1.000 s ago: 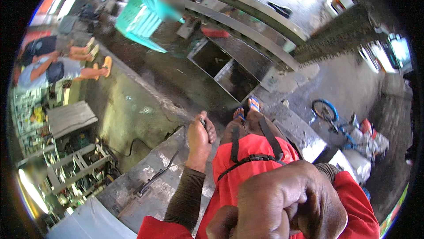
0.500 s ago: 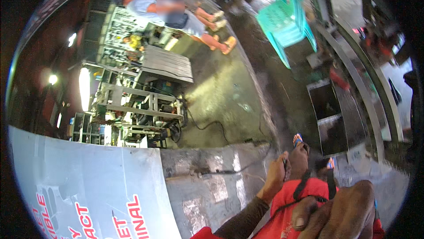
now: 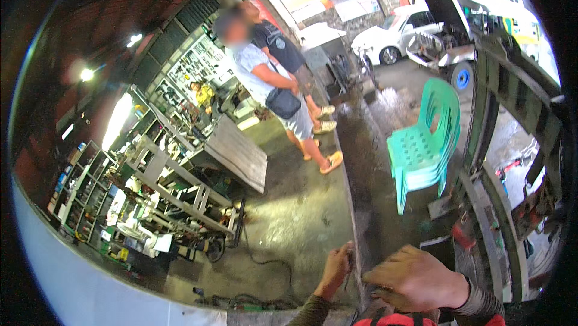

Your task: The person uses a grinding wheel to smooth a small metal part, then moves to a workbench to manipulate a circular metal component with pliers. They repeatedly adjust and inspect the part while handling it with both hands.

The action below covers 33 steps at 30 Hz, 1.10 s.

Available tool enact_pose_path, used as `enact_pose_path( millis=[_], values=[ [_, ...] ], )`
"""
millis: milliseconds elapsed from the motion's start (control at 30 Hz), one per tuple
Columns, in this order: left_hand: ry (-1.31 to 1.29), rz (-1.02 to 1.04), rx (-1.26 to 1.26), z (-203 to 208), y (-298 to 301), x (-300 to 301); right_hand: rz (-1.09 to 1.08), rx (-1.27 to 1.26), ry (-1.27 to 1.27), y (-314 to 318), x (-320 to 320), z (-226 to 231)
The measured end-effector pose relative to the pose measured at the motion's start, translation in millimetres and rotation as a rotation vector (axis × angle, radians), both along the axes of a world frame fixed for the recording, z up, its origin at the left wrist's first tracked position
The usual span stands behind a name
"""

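Observation:
My left hand (image 3: 335, 273) is low in the middle of the view, closed around a small dark thing (image 3: 350, 255) too small and blurred to name. To its right, my right hand (image 3: 419, 278) is held out with its back showing and its fingers curled in toward the left. Whatever those fingers may hold is hidden. A gap separates the two hands. Red cloth (image 3: 391, 320) shows below them at the lower edge, and dark sleeves cover both forearms.
Stacked green plastic chairs (image 3: 424, 139) stand ahead to the right, beside a dark metal frame (image 3: 481, 205). Two people (image 3: 265, 67) stand further off; another person in yellow (image 3: 205, 94) is at the back. A metal workbench (image 3: 232, 145) and a cable (image 3: 271, 261) lie leftward. A white car (image 3: 397, 32) is outside.
The view has tilted up, bringing the street and car into sight. My right hand has lifted off the red cloth and reached forward beside my left hand, which remains closed.

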<state>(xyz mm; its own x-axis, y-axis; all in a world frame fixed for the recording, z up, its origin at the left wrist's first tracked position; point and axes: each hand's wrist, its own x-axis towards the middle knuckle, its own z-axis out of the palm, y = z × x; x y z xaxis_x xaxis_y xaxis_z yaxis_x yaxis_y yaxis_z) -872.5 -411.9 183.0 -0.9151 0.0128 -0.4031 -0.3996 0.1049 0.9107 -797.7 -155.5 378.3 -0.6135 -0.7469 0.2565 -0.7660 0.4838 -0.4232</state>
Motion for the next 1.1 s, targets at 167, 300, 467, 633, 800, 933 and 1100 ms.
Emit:
enact_pose_path(
  millis=[167, 300, 467, 633, 800, 933, 1100],
  values=[
    [0.153, 0.119, 0.089, 22.1, -33.1, -62.5, 0.114, 0.115, 0.285, -63.6, -83.2, 50.7],
    [0.117, 0.203, 0.134, -2.2, -41.2, -87.5, 0.151, -0.161, 0.464, -94.0, -155.4, 73.1],
    [0.088, 0.313, 0.146, -50.7, -59.0, -104.2, 0.165, -0.138, 0.381, -101.6, -215.6, 58.6],
    [0.041, 0.464, 0.073, -88.4, -78.4, -137.4, 0.938, -0.46, -0.21, -74.1, -225.2, 19.9],
    [0.194, 0.388, -0.21, -117.6, -85.8, -163.9, 1.303, -0.302, -0.582, -34.2, -246.1, 7.0],
    [0.226, 0.255, -0.518, -142.1, -109.0, -164.4, 1.354, -0.409, -0.62, -34.4, -272.8, 13.6],
    [0.405, -0.039, -0.865, -149.5, -134.9, -228.5, 1.35, -0.461, -0.681, -62.9, -312.0, 18.8]
  ],
)
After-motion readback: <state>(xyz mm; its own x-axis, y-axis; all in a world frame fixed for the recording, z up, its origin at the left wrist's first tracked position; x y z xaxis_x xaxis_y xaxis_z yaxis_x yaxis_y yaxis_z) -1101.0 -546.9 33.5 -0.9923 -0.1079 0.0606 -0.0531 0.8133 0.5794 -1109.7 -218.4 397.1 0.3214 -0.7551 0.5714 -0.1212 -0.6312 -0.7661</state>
